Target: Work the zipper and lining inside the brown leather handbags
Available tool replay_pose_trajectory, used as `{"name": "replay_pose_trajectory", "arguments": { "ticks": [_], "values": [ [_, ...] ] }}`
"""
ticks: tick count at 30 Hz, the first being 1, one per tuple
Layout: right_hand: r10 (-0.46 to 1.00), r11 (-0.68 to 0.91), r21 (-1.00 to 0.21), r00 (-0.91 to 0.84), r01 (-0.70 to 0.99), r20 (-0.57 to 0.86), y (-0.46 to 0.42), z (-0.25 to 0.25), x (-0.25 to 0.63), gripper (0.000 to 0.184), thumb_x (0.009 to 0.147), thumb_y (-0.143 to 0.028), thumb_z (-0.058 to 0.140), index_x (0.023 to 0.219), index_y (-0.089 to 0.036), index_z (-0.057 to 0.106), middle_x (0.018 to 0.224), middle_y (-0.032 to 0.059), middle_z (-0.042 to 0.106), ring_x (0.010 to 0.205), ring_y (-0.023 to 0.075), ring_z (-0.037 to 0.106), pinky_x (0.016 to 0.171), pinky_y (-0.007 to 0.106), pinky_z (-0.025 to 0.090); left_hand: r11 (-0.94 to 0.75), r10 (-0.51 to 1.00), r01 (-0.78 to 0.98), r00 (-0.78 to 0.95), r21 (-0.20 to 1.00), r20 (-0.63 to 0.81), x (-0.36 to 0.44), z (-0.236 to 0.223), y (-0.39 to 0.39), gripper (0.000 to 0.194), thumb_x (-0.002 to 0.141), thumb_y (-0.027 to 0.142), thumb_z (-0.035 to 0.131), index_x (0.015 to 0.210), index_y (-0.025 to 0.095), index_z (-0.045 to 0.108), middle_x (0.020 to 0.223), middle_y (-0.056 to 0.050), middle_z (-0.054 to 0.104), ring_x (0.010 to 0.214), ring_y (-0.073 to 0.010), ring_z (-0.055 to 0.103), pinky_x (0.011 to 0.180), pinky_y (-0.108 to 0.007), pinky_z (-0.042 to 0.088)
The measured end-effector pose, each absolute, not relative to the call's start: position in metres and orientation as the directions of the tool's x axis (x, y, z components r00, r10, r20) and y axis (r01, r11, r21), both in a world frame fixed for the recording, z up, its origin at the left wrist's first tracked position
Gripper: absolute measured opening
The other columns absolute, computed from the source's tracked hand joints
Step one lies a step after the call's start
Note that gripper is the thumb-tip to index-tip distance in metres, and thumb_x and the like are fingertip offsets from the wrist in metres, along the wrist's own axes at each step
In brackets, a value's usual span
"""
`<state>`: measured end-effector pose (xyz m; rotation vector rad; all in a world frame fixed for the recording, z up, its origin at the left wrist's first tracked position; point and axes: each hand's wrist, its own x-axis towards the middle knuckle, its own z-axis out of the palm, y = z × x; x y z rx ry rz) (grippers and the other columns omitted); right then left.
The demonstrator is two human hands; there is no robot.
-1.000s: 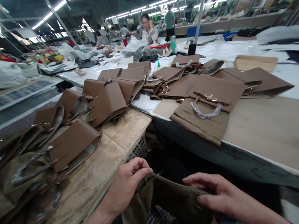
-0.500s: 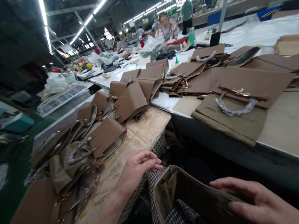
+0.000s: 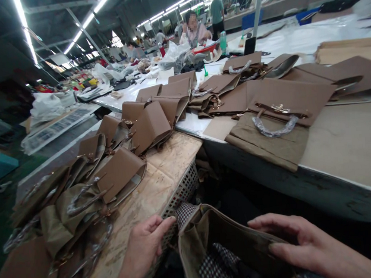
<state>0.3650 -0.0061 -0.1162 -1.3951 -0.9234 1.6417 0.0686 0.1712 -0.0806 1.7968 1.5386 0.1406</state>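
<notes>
An open bag body [image 3: 195, 246] with an olive-brown lining sits low in front of me, its mouth facing up. My right hand [image 3: 298, 241] grips its right-hand rim between thumb and fingers. Left of the bag's mouth, my left hand [image 3: 146, 246] is closed, thumb laid along the curled index finger; what it holds, if anything, is hidden. Black-and-white checked cloth [image 3: 216, 268] shows inside the opening and also beyond its left edge. The lower part of the bag is out of frame.
Several brown bags [image 3: 120, 173] are piled on the worn board [image 3: 162, 175] at left, above a plastic basket [image 3: 189, 184]. Another bag with a wrapped handle [image 3: 274, 129] lies on the right table [image 3: 351, 142]. A person [image 3: 193, 30] sits across the tables.
My left hand has drawn back left and down from the bag's rim, its fingers curling in. The right hand stays on the bag. The view has swung slightly right.
</notes>
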Motion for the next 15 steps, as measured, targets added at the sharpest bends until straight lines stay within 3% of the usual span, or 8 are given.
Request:
{"name": "replay_pose_trajectory", "arguments": {
  "ticks": [2, 3, 5, 6, 8, 11, 15],
  "values": [
    [0.905, -0.421, -0.904, -0.105, -0.070, -0.413, -0.005, -0.111, 0.364, 0.040, 0.086, -0.039, 0.063, 0.124, -0.026, 0.064, 0.124, 0.0068, 0.065, 0.115, 0.0297, 0.059, 0.099, 0.042, 0.046, -0.194, 0.915, 0.838, 0.343, 0.510, -0.214, 0.067, -0.073, 0.172, 0.029, 0.084, 0.047, 0.060, 0.074, 0.021, 0.059, 0.059, 0.003, 0.061, 0.061, -0.0208, 0.064, 0.060, -0.029, 0.048],
    [0.907, -0.414, -0.908, -0.110, -0.056, -0.407, -0.005, -0.109, 0.364, 0.039, 0.086, -0.037, 0.062, 0.124, -0.026, 0.064, 0.123, 0.0064, 0.065, 0.113, 0.0292, 0.059, 0.097, 0.041, 0.046, -0.292, 0.897, 0.806, 0.417, 0.515, -0.144, 0.068, -0.067, 0.172, 0.021, 0.083, 0.043, 0.062, 0.086, 0.022, 0.062, 0.080, 0.000, 0.068, 0.083, -0.0242, 0.066, 0.076, -0.032, 0.050],
    [0.906, -0.415, -0.909, -0.106, -0.039, -0.409, -0.005, -0.107, 0.363, 0.040, 0.085, -0.035, 0.063, 0.124, -0.026, 0.064, 0.123, 0.0059, 0.065, 0.113, 0.0290, 0.058, 0.097, 0.040, 0.046, -0.410, 0.826, 0.702, 0.557, 0.582, -0.090, 0.076, -0.055, 0.171, 0.025, 0.084, 0.036, 0.062, 0.108, 0.027, 0.057, 0.123, -0.003, 0.061, 0.119, -0.0261, 0.054, 0.103, -0.039, 0.039],
    [0.905, -0.420, -0.907, -0.097, -0.033, -0.415, -0.005, -0.107, 0.362, 0.040, 0.085, -0.034, 0.064, 0.124, -0.026, 0.063, 0.123, 0.0059, 0.064, 0.114, 0.0292, 0.058, 0.098, 0.041, 0.045, -0.427, 0.787, 0.662, 0.608, 0.616, -0.107, 0.083, -0.050, 0.170, 0.025, 0.086, 0.035, 0.061, 0.109, 0.029, 0.055, 0.134, -0.002, 0.054, 0.126, -0.0255, 0.048, 0.107, -0.040, 0.034],
    [0.905, -0.422, -0.906, -0.068, -0.020, -0.420, -0.006, -0.108, 0.361, 0.041, 0.084, -0.033, 0.064, 0.124, -0.025, 0.064, 0.123, 0.0062, 0.064, 0.116, 0.0295, 0.056, 0.099, 0.041, 0.044, -0.440, 0.717, 0.633, 0.675, 0.637, -0.175, 0.101, -0.044, 0.165, 0.014, 0.085, 0.035, 0.062, 0.096, 0.027, 0.057, 0.136, -0.002, 0.051, 0.126, -0.0255, 0.047, 0.106, -0.040, 0.036],
    [0.926, -0.372, -0.928, -0.087, -0.020, -0.369, -0.004, -0.106, 0.360, 0.041, 0.084, -0.029, 0.064, 0.124, -0.023, 0.064, 0.114, 0.0055, 0.068, 0.107, 0.0274, 0.060, 0.092, 0.038, 0.047, -0.481, 0.656, 0.632, 0.719, 0.608, -0.229, 0.131, -0.049, 0.160, 0.016, 0.077, 0.027, 0.072, 0.079, 0.023, 0.057, 0.124, -0.003, 0.058, 0.114, -0.0257, 0.055, 0.095, -0.036, 0.043],
    [0.948, -0.307, -0.951, -0.102, -0.037, -0.302, -0.001, -0.101, 0.362, 0.039, 0.085, -0.026, 0.062, 0.123, -0.020, 0.064, 0.104, 0.0039, 0.071, 0.095, 0.0230, 0.063, 0.081, 0.031, 0.050, -0.531, 0.587, 0.576, 0.779, 0.621, -0.220, 0.157, -0.064, 0.162, 0.014, 0.082, 0.019, 0.065, 0.071, 0.020, 0.056, 0.104, -0.001, 0.065, 0.095, -0.0203, 0.061, 0.086, -0.032, 0.045]
  ]
}}
